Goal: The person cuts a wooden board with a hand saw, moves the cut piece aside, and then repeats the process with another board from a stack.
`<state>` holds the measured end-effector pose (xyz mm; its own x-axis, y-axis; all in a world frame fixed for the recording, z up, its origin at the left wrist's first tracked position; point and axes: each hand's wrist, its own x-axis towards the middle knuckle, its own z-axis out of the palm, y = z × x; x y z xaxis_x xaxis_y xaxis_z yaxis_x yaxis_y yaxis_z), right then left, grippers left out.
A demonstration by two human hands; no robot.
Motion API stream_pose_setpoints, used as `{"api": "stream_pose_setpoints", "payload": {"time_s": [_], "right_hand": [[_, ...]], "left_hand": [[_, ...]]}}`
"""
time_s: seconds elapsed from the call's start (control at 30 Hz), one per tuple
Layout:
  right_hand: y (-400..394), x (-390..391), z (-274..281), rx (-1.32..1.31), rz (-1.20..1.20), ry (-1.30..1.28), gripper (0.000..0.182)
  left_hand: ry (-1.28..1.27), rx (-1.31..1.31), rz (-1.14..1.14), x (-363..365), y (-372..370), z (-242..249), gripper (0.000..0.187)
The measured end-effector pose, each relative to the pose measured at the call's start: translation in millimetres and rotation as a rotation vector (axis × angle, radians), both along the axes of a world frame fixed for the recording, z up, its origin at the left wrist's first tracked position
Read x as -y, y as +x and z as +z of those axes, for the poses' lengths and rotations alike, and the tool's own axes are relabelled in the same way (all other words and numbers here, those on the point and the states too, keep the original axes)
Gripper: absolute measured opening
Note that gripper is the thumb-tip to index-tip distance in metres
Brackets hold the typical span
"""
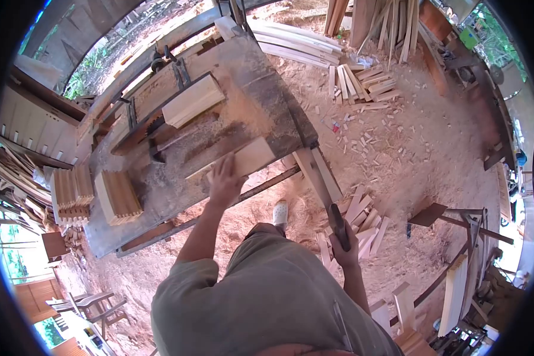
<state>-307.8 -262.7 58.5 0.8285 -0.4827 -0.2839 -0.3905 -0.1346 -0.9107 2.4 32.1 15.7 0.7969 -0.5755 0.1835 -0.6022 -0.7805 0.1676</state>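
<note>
On the front edge of a sawdust-covered metal table (pixel 193 133) lies a pale board (pixel 254 155). My left hand (pixel 224 181) rests on this board, its fingers spread over the near side. To the right of the table, my right hand (pixel 345 246) is wrapped round the dark handle (pixel 338 225) of a tool. A long, flat part of the tool reaches from the handle toward the table corner. Farther back, several pale boards (pixel 194 101) lie side by side beside a dark metal fence. Two stacks of grooved wood pieces, one (pixel 117 197) nearer and one (pixel 71 193) farther left, stand at the table's left end.
Wood offcuts (pixel 362 222) lie on the dusty floor near my right hand. Long planks (pixel 296 43) and short pieces (pixel 362 83) lie beyond the table. A wooden stand (pixel 471 237) is at the right. My foot (pixel 280 213) is below the table edge.
</note>
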Motion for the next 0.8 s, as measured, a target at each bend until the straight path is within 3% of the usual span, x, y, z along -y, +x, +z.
{"api": "stream_pose_setpoints", "payload": {"time_s": [0.07, 0.2, 0.6, 0.67, 0.7, 0.8], "right_hand": [[5.2, 0.9, 4.6, 0.009, -0.036, 0.088, 0.061], [10.6, 7.1, 15.8, -0.059, -0.033, 0.019, 0.060], [13.8, 4.2, 21.8, 0.072, 0.029, -0.062, 0.061], [22.6, 0.3, 38.4, 0.085, 0.045, -0.067, 0.061], [23.8, -1.1, 40.3, 0.122, 0.075, -0.031, 0.061], [32.0, -8.4, 33.5, 0.206, 0.126, 0.026, 0.059]], "left_hand": [[0.007, -0.114, -0.034, 6.4, -7.4, -5.7, 0.037], [-0.114, -0.008, -0.014, 29.2, 7.4, -36.7, 0.039], [-0.171, -0.116, 0.024, 41.3, 23.3, -17.7, 0.036], [-0.503, 0.065, 0.116, 52.0, 32.5, -16.1, 0.035], [-0.554, 0.137, 0.182, 60.7, 33.4, -6.3, 0.037], [-0.340, 0.012, 0.325, 84.7, 43.5, 10.2, 0.041]]}}
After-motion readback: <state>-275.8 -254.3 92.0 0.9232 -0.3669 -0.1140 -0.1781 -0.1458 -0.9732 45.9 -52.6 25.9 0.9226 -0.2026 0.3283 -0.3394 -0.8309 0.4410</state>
